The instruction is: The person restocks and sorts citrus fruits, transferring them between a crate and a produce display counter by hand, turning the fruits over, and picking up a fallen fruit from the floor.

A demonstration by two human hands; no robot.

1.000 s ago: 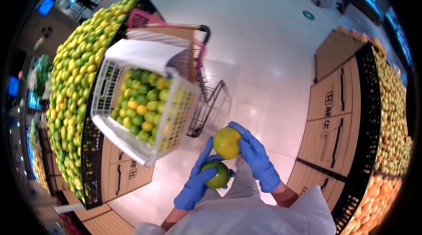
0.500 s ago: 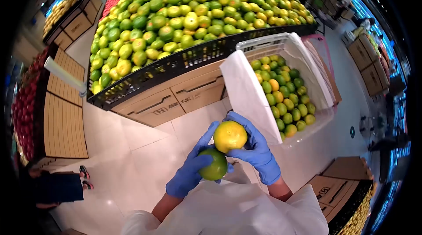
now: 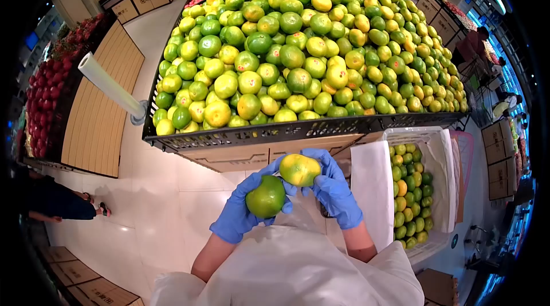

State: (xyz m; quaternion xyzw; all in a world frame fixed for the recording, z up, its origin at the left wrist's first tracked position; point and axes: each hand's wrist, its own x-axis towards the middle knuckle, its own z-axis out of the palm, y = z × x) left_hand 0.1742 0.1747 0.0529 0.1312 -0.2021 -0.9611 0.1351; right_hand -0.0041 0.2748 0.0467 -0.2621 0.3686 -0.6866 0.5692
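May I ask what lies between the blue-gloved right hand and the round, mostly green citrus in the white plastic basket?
The head view shows a white sheet there, draped over the basket.

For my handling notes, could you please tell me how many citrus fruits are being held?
2: a green fruit in the left grip and a yellow-green fruit in the right grip. No third held one shows, though the view could hide one.

The held fruits [image 3: 265, 196] are left of the basket [image 3: 408, 136].
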